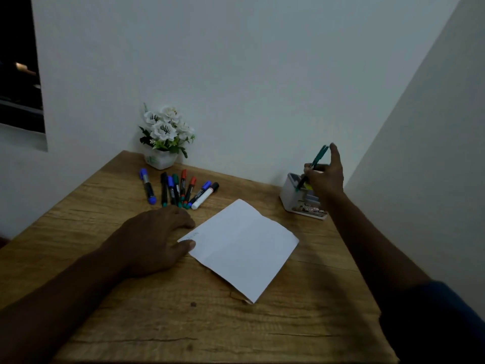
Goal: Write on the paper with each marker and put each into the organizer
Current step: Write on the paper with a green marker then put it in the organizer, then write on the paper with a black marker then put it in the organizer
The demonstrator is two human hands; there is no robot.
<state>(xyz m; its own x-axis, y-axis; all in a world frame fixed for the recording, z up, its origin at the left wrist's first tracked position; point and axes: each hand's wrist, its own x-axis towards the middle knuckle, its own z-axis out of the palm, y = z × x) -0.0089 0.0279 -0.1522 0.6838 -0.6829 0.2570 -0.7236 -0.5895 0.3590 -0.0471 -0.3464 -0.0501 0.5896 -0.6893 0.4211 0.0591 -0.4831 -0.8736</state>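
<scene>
A white sheet of paper (244,248) lies creased on the wooden table (183,324), with a faint mark near its left corner. My left hand (154,237) rests flat on the table, its thumb pressing the paper's left corner. My right hand (324,177) holds a green marker (315,164) tilted, its lower end inside the grey organizer (291,195) at the back right. Several markers (181,190) with blue, black, green and red caps lie in a row behind my left hand.
A white pot of artificial white flowers (164,137) stands against the back wall, just behind the markers. Walls close the table at the back and right. A dark window opening (18,61) is at the upper left.
</scene>
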